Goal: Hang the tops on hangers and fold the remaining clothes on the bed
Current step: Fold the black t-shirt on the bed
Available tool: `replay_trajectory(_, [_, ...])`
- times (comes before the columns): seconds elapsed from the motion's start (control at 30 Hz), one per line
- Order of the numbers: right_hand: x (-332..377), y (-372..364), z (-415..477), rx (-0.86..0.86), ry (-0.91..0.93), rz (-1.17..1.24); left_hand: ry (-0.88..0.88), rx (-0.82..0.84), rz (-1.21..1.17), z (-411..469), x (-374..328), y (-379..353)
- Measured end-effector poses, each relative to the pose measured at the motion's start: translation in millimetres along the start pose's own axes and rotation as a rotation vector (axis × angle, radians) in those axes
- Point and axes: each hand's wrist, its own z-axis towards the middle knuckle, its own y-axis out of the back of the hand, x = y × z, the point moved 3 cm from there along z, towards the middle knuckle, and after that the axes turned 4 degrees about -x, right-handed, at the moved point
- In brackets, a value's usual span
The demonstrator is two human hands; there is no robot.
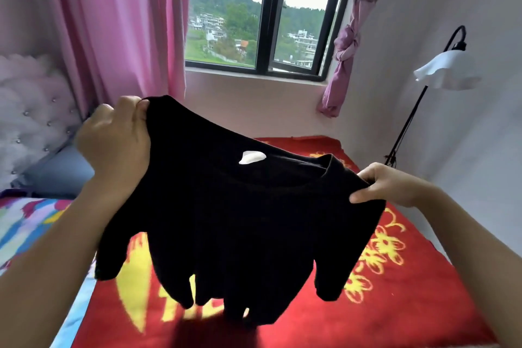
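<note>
Gripping each shoulder, the left hand (113,135) raised and the right hand (378,186) lower, the person held the black long-sleeved cotton top (240,206) stretched crosswise, slanting, above the red patterned bed blanket (395,291).

L hand (113,138) & R hand (391,186), both forearms (65,248) bare (uncovered right to frame edge).

We saw daylight entering through the black-framed glass window (265,22) at upper centre, its sky blown white; the black fabric top (240,220) showed no detail, and the frame edges bowed, slightly soft.
</note>
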Motion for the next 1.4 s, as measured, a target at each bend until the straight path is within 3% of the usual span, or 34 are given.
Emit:
replay_trajectory(0.13, [-32, -13, -52, 0.002, -0.026, 0.21, 0.018, 0.063, -0.013, -16, -30, 46])
replay_trajectory(0.27, [-42, -17, -96, -0.114, -0.039, 0.367, -0.236, 0.061, -0.053, -20, -48, 89])
replay_trajectory(0.33, [-37, -12, -108, -0.267, -0.011, 0.409, -0.362, 0.083, -0.076, -18, -46, 99])
replay_trajectory(0.4, [-36, -6, -114, -0.561, 0.066, 0.223, -0.425, 0.161, -0.14, -20, -45, 105])
replay_trajectory(0.43, [-38, -5, -115, -0.722, 0.082, 0.019, -0.431, 0.211, -0.204, -23, -44, 106])
replay_trajectory(0.5, [-37, -10, -115, -0.861, 0.048, -0.299, -0.353, 0.345, -0.326, -35, -40, 106])
replay_trajectory(0.6, [-56, -25, -103, -0.791, -0.063, -0.443, -0.094, 0.528, -0.408, -62, -21, 91])
replay_trajectory(0.73, [-86, -42, -77, -0.65, -0.169, -0.391, 0.021, 0.673, -0.361, -93, 0, 64])
replay_trajectory(0.97, [-134, -67, -10, -0.325, -0.294, -0.227, 0.076, 0.765, -0.255, -135, 41, -2])
replay_trajectory(1.13, [-153, -67, 65, -0.04, -0.384, 0.022, 0.083, 0.799, -0.223, -142, 69, -82])
replay_trajectory(1.23, [-156, -54, 122, -0.119, -0.427, 0.211, 0.116, 0.823, -0.198, -136, 82, -147])
replay_trajectory(1.4, [-174, -39, 264, -0.536, -0.497, 0.302, 0.157, 0.803, -0.11, -115, 101, -301])
